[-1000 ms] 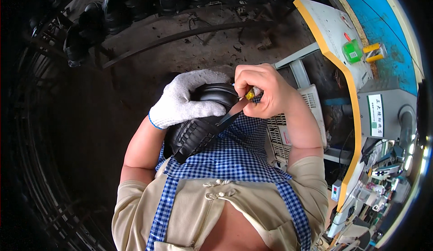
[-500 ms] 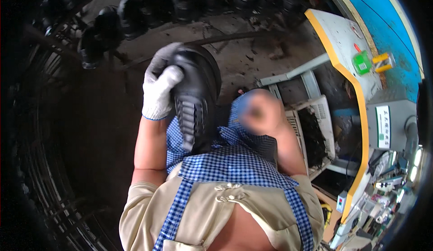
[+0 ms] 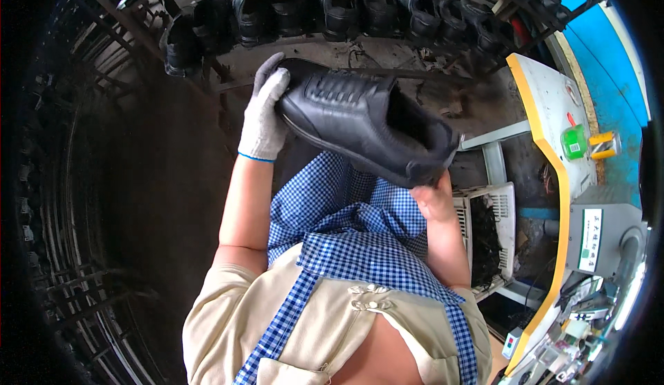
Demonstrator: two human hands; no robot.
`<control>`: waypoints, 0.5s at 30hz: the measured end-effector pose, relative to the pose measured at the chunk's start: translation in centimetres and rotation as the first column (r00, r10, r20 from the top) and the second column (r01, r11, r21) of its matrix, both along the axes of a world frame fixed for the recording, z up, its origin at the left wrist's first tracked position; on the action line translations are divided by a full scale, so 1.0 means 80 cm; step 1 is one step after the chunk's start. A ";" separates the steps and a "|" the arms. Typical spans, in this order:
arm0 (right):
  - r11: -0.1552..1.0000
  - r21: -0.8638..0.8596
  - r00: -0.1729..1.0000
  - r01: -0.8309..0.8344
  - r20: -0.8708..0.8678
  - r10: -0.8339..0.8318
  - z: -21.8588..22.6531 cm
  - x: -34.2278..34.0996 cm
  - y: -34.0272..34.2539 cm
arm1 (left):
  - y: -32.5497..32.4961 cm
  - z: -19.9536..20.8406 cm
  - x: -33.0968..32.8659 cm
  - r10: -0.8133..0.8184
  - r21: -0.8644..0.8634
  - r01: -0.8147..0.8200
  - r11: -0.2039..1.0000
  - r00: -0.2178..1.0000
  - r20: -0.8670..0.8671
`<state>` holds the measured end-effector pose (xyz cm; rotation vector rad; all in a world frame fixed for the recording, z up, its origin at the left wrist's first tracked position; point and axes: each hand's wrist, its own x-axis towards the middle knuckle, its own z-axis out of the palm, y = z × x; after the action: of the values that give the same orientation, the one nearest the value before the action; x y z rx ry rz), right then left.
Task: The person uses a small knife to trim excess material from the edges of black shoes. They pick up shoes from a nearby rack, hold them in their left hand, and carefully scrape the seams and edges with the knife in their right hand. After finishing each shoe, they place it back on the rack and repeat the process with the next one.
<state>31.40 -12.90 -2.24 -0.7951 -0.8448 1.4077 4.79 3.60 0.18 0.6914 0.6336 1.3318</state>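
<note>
A black laced shoe [image 3: 339, 112] is held out in front of me, lying across from left to right with its opening toward the right. My left hand [image 3: 265, 112], in a white and grey knit glove, grips it at the toe. At the heel end, my bare right hand [image 3: 437, 198] holds it from below, with part of the fingers hidden behind the shoe. Beneath the shoe, a blue checked apron [image 3: 311, 191] covers my lap.
Several black shoes [image 3: 339, 8] stand in a row on a rack ahead. To my right is a white worktable with a yellow edge [image 3: 553, 157], bearing a green container [image 3: 573, 142] and a grey machine [image 3: 603, 240]. A white crate [image 3: 505, 212] holding dark scraps sits below it.
The shoe has turned from pointing toward me to lying crosswise. My right hand, apart from it earlier, now holds its heel. My view has shifted slightly.
</note>
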 end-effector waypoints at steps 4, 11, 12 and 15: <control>0.994 -0.082 0.997 -0.069 -0.049 0.065 0.001 0.016 0.016 | 0.004 -0.018 -0.018 0.030 -0.065 -0.029 0.997 0.999 0.019; 0.993 0.056 0.995 0.101 0.011 -0.102 0.064 0.004 0.045 | -0.015 0.032 -0.023 0.076 -0.221 -0.011 0.975 0.954 0.290; 0.985 0.144 0.994 0.099 0.029 -0.104 0.085 0.003 0.053 | -0.018 0.022 -0.033 0.016 -0.104 0.012 0.995 0.965 0.262; 0.902 0.420 0.977 0.099 0.133 -0.169 0.153 -0.003 0.090 | -0.035 0.010 -0.041 0.015 -0.115 0.014 0.993 0.969 0.248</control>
<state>31.18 -5.71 9.97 -0.6344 -1.1489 0.9992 1.55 0.78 0.94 0.4210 0.5039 1.3445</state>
